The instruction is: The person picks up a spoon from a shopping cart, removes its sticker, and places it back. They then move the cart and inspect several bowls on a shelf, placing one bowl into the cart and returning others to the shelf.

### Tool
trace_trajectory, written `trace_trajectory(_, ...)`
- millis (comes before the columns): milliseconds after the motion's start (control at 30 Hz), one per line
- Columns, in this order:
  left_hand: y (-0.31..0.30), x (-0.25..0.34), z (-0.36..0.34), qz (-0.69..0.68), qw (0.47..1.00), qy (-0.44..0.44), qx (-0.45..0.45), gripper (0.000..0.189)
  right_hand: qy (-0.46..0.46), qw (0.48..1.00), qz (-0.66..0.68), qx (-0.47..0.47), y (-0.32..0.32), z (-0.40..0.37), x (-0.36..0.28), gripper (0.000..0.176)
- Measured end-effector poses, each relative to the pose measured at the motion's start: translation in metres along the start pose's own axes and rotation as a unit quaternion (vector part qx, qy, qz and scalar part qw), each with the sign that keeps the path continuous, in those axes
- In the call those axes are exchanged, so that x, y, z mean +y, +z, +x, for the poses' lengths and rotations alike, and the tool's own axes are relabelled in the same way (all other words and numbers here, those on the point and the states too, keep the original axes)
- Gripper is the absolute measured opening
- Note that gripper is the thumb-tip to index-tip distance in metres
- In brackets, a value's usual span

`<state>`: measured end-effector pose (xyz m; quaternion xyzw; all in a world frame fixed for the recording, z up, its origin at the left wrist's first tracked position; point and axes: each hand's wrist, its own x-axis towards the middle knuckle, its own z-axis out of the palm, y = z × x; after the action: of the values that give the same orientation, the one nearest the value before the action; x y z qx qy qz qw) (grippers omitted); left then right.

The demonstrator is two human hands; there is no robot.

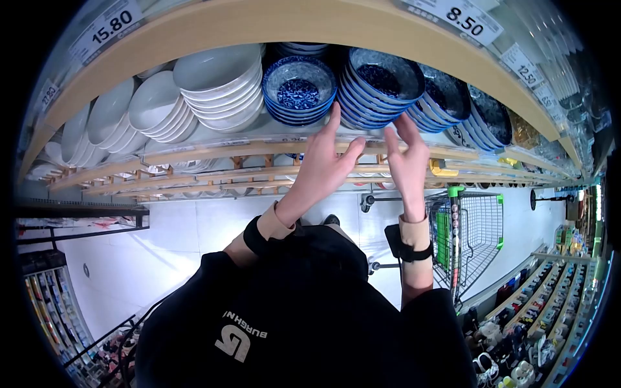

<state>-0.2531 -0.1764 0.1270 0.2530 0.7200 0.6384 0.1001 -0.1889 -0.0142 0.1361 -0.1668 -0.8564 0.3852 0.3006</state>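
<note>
Reaching up to a store shelf, both hands are open with fingers spread and hold nothing. Left hand (323,165) has its index finger pointing up, tip at the lower left edge of the tilted stack of blue bowls (381,87); cannot tell if it actually touches. Right hand (409,161) is just beside the left, fingers apart and slightly curled, tips right under the same stack, contact unclear. That stack sits on the wooden shelf (213,152), leaning toward the camera, between a smaller stack of blue bowls (299,90) on its left and more blue bowls (453,97) on its right. Stacks of white bowls (220,84) fill the shelf further left. Price tags on the shelf edge above read 8.50 (464,16) and 15.80 (107,29). Black wristband (255,236) on the left wrist, another on the right. Shopping cart (475,226) stands on the floor to the right, below the hands.
</note>
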Motion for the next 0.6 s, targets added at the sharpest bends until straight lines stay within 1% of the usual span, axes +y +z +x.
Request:
trace_trajectory(33,-0.003,0.004,-0.001,0.000,1.000,-0.018,-0.012,0.080,-0.010,0.999,-0.021,0.025,-0.005,-0.002,-0.010,0.038)
trace_trajectory(67,-0.007,0.008,-0.003,-0.001,0.999,-0.037,-0.023,0.078,-0.016,0.995,-0.045,0.086,-0.008,-0.005,-0.018,0.024)
trace_trajectory(100,-0.008,0.009,-0.005,-0.003,0.998,-0.057,-0.034,0.077,-0.082,0.984,-0.088,0.134,-0.012,-0.005,-0.021,0.018)
trace_trajectory(167,-0.003,0.002,-0.007,0.023,1.000,0.015,-0.005,0.077,-0.199,0.958,-0.097,0.181,-0.017,0.001,-0.028,0.015)
trace_trajectory(200,0.000,-0.001,-0.008,0.037,0.998,0.052,0.007,0.077,-0.252,0.946,-0.116,0.165,-0.018,0.008,-0.036,0.016)
trace_trajectory(267,0.002,-0.006,-0.008,0.053,0.997,0.059,0.012,0.077,-0.357,0.911,-0.155,0.133,-0.018,0.025,-0.051,0.018)
trace_trajectory(367,0.004,-0.009,-0.007,0.069,0.996,0.065,0.010,0.078,-0.354,0.920,-0.164,0.031,-0.010,0.039,-0.056,0.022)
trace_trajectory(433,0.002,-0.008,-0.007,0.070,0.995,0.063,0.007,0.078,-0.347,0.924,-0.160,0.014,-0.005,0.046,-0.054,0.019)
trace_trajectory(500,0.001,0.000,-0.007,0.024,0.999,0.027,-0.007,0.079,-0.334,0.929,-0.158,-0.011,-0.002,0.049,-0.053,0.018)
trace_trajectory(533,0.001,0.002,-0.008,0.000,1.000,0.008,-0.012,0.079,-0.352,0.924,-0.150,0.006,0.000,0.051,-0.054,0.016)
trace_trajectory(600,0.001,-0.002,-0.008,0.018,1.000,0.021,-0.005,0.080,-0.341,0.927,-0.157,0.000,0.000,0.050,-0.056,0.015)
